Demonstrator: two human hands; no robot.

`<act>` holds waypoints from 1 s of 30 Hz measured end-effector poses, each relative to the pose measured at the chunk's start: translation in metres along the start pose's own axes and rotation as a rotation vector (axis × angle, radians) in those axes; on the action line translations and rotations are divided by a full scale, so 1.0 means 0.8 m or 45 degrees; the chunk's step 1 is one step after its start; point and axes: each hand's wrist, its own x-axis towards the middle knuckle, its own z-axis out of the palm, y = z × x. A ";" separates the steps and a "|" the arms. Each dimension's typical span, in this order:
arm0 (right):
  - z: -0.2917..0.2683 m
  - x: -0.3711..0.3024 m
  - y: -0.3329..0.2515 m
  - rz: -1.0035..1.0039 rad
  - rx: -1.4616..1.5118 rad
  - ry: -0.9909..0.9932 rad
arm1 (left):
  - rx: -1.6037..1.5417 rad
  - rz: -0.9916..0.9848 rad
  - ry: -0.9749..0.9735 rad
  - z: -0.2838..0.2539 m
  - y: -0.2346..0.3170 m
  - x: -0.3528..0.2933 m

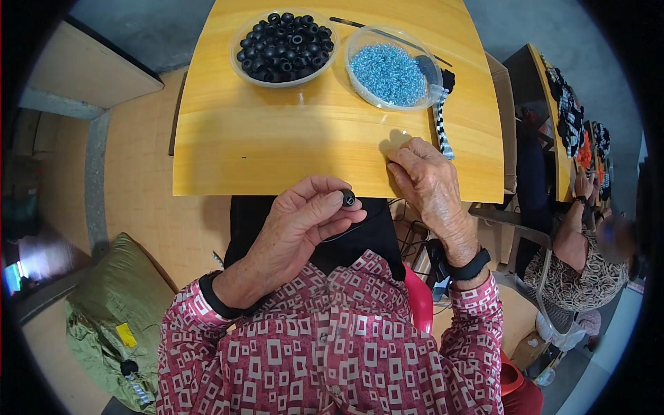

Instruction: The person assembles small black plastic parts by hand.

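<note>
Over the near table edge, my left hand (311, 211) pinches a black bead (348, 198) between thumb and fingers, its hole facing right. My right hand (432, 180) is to the right above the table's edge, fingers curled together; whatever is between them is hidden or too small to name. Black beads (285, 47) fill a clear round bowl (293, 84) at the far left of the table. To its right, a second clear bowl (354, 83) contains tiny shiny blue beads (389, 75). Beside that bowl lies a black-and-white beaded strip (440, 117).
A thin dark stick (394, 38) lies behind the blue-bead bowl on the yellow wooden table (277, 138). A green sack (117, 311) stands on the floor at left. At far right another person (577, 270) sits by a table (543, 97) with beaded pieces.
</note>
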 end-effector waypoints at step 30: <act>-0.023 -0.014 -0.020 0.358 1.996 0.081 | -0.037 -0.060 -0.061 0.006 -0.007 0.008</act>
